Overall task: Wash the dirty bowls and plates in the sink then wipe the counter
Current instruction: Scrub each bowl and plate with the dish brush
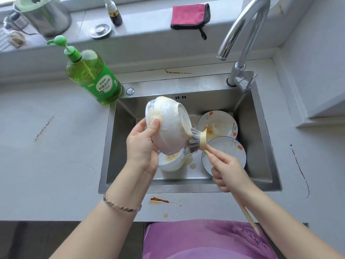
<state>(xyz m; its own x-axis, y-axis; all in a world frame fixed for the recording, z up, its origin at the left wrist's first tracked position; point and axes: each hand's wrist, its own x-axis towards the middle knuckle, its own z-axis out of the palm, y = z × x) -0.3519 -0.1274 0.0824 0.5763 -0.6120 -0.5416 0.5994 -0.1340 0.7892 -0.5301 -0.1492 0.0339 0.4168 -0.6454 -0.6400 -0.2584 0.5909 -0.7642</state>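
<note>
My left hand [142,144] grips a white bowl [169,126] covered in foam, tipped on its side above the steel sink [261,139]. My right hand [226,170] holds the long wooden handle of a dish brush [197,140], whose bristles press against the bowl's underside. Below the held bowl, a second white bowl [170,162] with yellowish residue sits in the sink. Two flower-patterned plates lie at the sink's right: a dirty one [217,124] at the back and another [226,148] in front, partly hidden by my right hand.
A green dish-soap pump bottle [93,77] stands at the sink's back left corner. The chrome faucet [240,43] arches over the back right. A pink cloth [190,15] lies on the ledge behind. Brown stains [159,200] mark the counter along the sink's front edge and right side.
</note>
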